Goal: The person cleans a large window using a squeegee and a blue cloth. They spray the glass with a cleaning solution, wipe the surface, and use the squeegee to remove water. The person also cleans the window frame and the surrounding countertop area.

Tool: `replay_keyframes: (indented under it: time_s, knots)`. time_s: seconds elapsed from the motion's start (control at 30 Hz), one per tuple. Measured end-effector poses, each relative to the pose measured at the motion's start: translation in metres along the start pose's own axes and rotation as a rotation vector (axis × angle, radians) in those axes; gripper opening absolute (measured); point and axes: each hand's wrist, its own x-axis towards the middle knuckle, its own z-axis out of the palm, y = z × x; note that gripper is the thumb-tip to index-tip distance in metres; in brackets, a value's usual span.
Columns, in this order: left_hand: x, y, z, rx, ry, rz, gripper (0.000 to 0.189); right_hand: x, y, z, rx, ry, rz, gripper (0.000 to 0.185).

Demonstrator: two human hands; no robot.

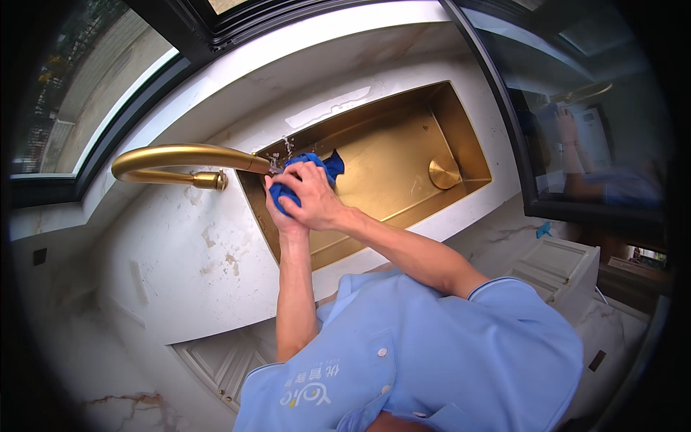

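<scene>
A wet-looking blue cloth [280, 194] is bunched between my two hands under the spout of a gold-coloured faucet [183, 156]. Water splashes around the spout tip and the cloth. My left hand [280, 208] supports the cloth from the left and below, its fingers partly hidden. My right hand [309, 194] presses on the cloth from above, fingers curled over it. One end of the cloth sticks out to the right of my knuckles. Both hands are over the left end of a gold-coloured metal sink [388, 156].
A round drain cover [444, 172] lies at the sink's right end. The white stone countertop [183, 259] bears wet patches and surrounds the sink. Behind it runs a raised window ledge [324, 32]. An open dark-framed window pane [583, 119] reaches in from the right.
</scene>
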Motion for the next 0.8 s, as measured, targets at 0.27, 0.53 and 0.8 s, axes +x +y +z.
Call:
replay_keyframes:
  time_s: [0.27,0.53,0.8]
  knots:
    - [0.0,0.0,0.047,0.217,0.115,0.012,0.054,0.034,0.063,0.046,0.259,0.121,0.482,0.067]
    - [0.007,0.018,-0.036,0.295,0.273,0.006,0.034,0.006,0.034,0.072,0.167,0.219,0.361,0.035]
    - [0.01,0.005,-0.018,0.203,0.542,0.125,0.028,0.01,0.083,0.035,0.178,0.014,0.454,0.043]
